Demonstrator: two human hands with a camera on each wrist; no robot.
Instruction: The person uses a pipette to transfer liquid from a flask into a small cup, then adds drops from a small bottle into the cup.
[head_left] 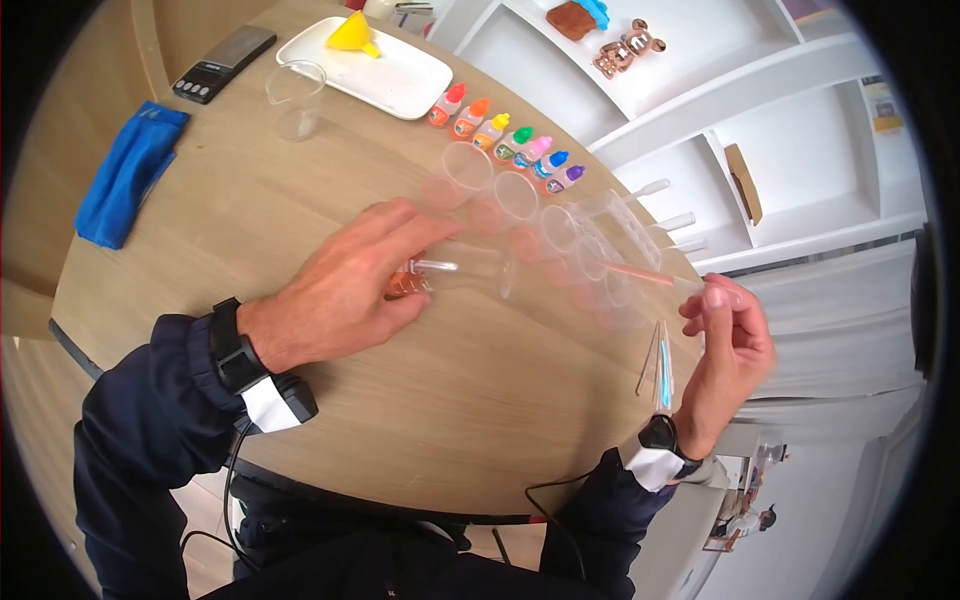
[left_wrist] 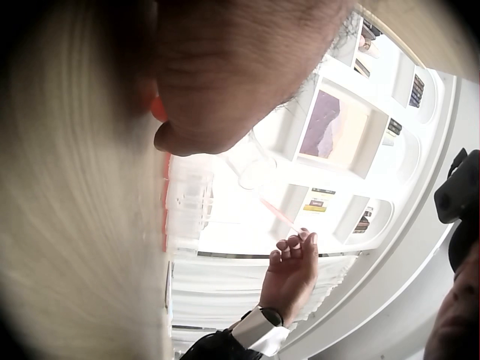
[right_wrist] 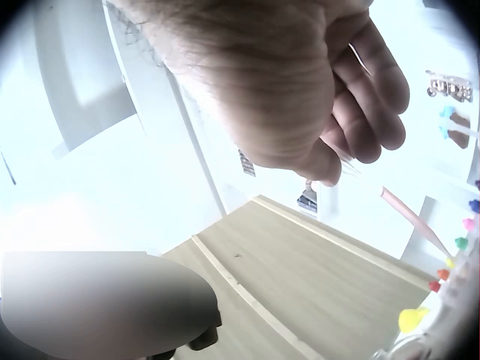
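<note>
My left hand [head_left: 345,280] grips a clear glass flask [head_left: 480,270] by its body, with orange-red liquid inside and orange graduation marks showing between fingers and thumb. The flask's mouth points to the right in the head view; much of its body is hidden by the hand. My right hand [head_left: 728,335] pinches the bulb end of a clear plastic pipette [head_left: 640,273] between thumb and fingers. Pinkish liquid fills part of its stem. In the left wrist view, the pipette [left_wrist: 281,214] slants toward the flask's mouth [left_wrist: 253,174], apart from it.
Several clear cups [head_left: 515,198] with pinkish liquid stand in a row beyond the flask, beside colored dropper bottles [head_left: 518,143] and a clear rack [head_left: 630,228]. Thin sticks [head_left: 660,370] lie near the right wrist. Farther left are a beaker [head_left: 297,105], white tray [head_left: 400,90], yellow funnel [head_left: 352,35], scale [head_left: 225,62] and blue cloth [head_left: 130,175].
</note>
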